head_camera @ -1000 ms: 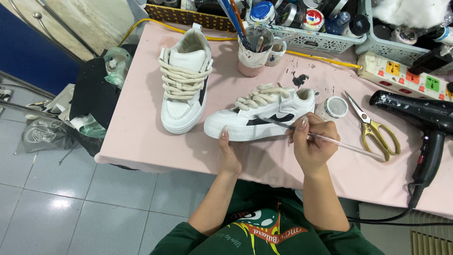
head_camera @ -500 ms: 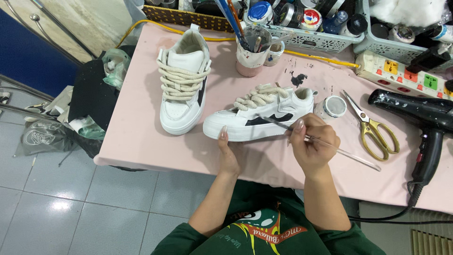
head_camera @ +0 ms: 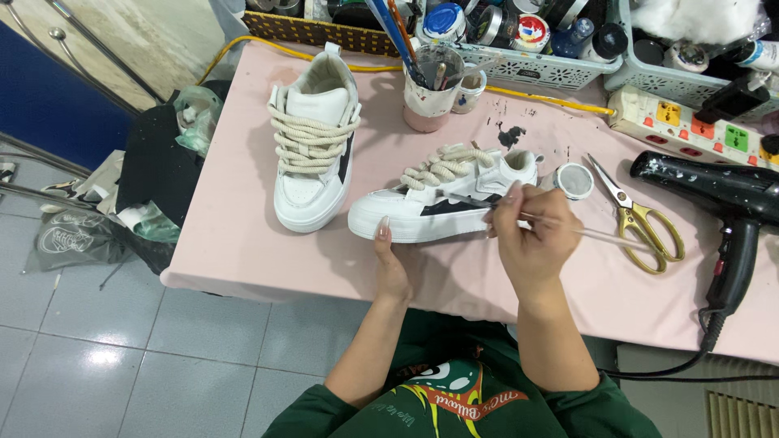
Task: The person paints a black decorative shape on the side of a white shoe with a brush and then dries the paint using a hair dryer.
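Currently:
1. Your left hand [head_camera: 391, 261] rests against the sole edge of the white sneaker [head_camera: 442, 203] on the pink table [head_camera: 243, 243], fingers loose.
2. Your right hand [head_camera: 531, 239] pinches a thin brush [head_camera: 560, 225], tip on the sneaker's black side panel.
3. A second sneaker [head_camera: 312, 150] stands just left; scissors [head_camera: 637, 215] lie right.

We wear a dark green top with sleeves pushed up above the elbows, so both forearms are bare down to our left hand [head_camera: 391, 261] and right hand [head_camera: 531, 240]. Across the chest, at six o'clock in the view, sits a printed graphic in white, yellow and red with curved lettering. Our fingernails are long and pale. No rings, watch or bracelets show on either wrist.
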